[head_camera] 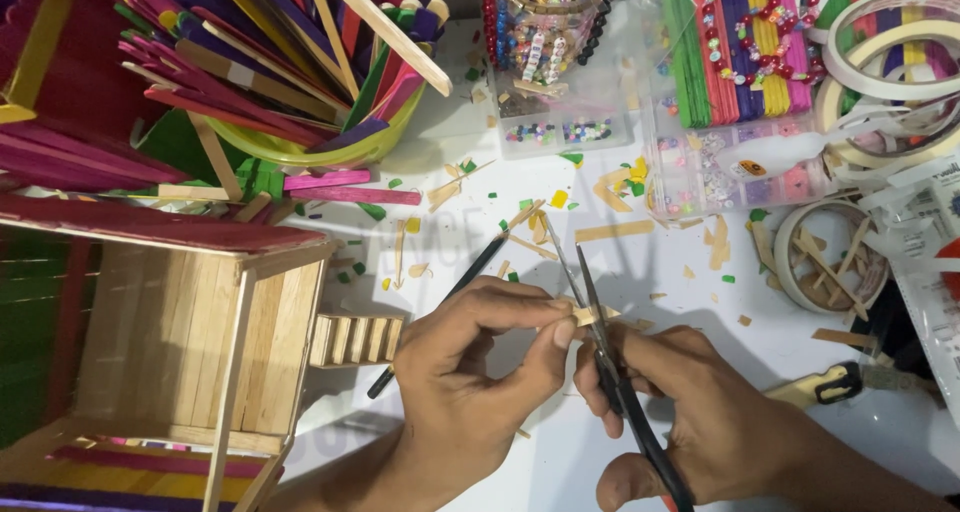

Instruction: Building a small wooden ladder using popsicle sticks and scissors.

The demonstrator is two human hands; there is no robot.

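Scissors (pixel 600 352) with black handles are worked by the right hand (pixel 690 422), whose grip is closed round the handles; the blades stand apart in a narrow V, their tips pointing away over the white desk (pixel 560 452). A short piece of plain wooden stick (pixel 590 316) is pinched in the grip of the left hand (pixel 470 372), thumb and forefinger pressed together on it, and its free end juts out to the right, across the blades near where they meet.

The stick lies just beyond the left fingertips (pixel 562 334), so very little wood is seen between the pinch and the blades. Judged from this, a fingertip could be nicked if the blades were closed while the piece sat that near. The piece is small and held only at one end, so it could twist in the pinch and be cut crooked, or the wood could split along its grain rather than shear. A freed offcut could also spring off among the scraps (pixel 540 227) already strewn over the desk and be lost there.

A thin black brush (pixel 450 297) lies on the desk just behind the left hand, and a small wooden house (pixel 200 342) made of sticks stands at the left, close enough to be knocked by the left forearm.
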